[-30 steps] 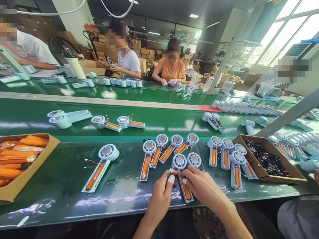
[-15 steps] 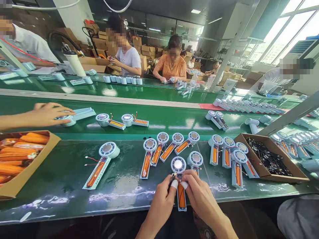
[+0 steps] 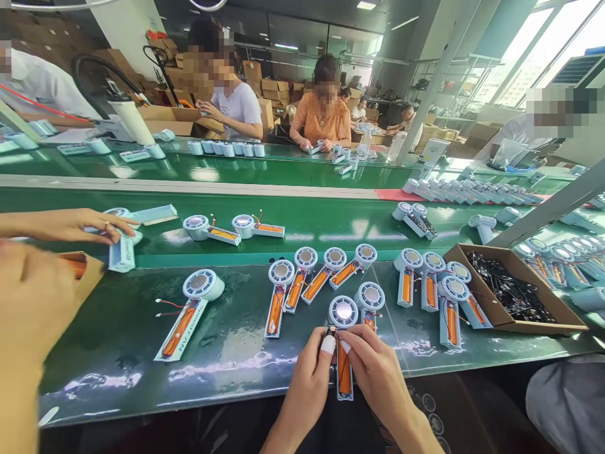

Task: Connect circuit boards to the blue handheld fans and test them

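Fan [image 3: 343, 313] — pale blue, round-headed, orange inside

A factory assembly workshop is showing here: beyond the green conveyor belt [image 3: 326, 221], co-workers [image 3: 321, 120] are working and cardboard boxes [image 3: 276, 88] are standing stacked; on its near side, many matching fan bodies [image 3: 201, 285] are lying along a bench [image 3: 248, 337].

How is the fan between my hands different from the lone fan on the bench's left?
The middle fan points nearly straight toward you; the left fan slants. The left hand and right hand cover part of the middle fan; the left fan is untouched, its wires spread sideways. Both have round pale-blue heads and orange-filled handles.
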A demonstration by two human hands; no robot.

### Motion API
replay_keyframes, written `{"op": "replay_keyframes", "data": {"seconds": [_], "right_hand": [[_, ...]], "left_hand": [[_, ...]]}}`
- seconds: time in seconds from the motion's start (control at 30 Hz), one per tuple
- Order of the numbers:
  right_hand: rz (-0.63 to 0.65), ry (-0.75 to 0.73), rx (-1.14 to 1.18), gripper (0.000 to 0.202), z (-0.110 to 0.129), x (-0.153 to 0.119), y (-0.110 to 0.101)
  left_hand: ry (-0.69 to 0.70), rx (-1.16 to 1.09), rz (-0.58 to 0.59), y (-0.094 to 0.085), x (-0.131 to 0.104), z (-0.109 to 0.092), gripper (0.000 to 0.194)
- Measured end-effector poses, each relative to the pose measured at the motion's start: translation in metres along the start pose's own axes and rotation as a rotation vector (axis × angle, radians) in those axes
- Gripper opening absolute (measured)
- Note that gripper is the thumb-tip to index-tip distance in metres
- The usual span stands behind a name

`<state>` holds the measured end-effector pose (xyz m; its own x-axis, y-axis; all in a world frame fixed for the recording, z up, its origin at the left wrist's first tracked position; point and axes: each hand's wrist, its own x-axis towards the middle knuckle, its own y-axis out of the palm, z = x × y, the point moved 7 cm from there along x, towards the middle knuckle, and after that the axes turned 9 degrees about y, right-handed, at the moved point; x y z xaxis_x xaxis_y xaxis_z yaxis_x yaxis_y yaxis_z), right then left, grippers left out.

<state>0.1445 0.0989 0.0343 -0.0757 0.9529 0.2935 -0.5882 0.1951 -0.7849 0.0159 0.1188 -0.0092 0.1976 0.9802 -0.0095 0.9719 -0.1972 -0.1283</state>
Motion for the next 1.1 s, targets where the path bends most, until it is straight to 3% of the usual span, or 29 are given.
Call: {"op": "replay_keyframes", "data": {"seconds": [0.27, 0.63, 0.8, 0.97, 1.1], "right_hand": [[-0.054, 0.001, -0.066, 0.030, 0.001, 0.003, -0.007], [0.003, 0.060, -0.075, 0.028, 0.003, 0.005, -0.004], [-0.019, 0.076, -0.022, 0.026, 0.001, 0.005, -0.004], [-0.076, 0.018, -0.119, 0.031, 0.008, 0.000, -0.001], [-0.062, 0.044, -0.005, 0.029, 0.005, 0.001, -0.001]], "left_hand": [[0.160, 0.242, 0.039, 0.001, 0.002, -0.011, 0.033], [0.319, 0.425, 0.044, -0.002, -0.005, -0.011, 0.029], [0.364, 0.484, 0.065, -0.001, -0.007, -0.015, 0.030], [0.392, 0.557, 0.080, 0.001, -0.011, -0.018, 0.031], [0.393, 0.618, 0.154, 0.000, -0.010, -0.020, 0.032]]}}
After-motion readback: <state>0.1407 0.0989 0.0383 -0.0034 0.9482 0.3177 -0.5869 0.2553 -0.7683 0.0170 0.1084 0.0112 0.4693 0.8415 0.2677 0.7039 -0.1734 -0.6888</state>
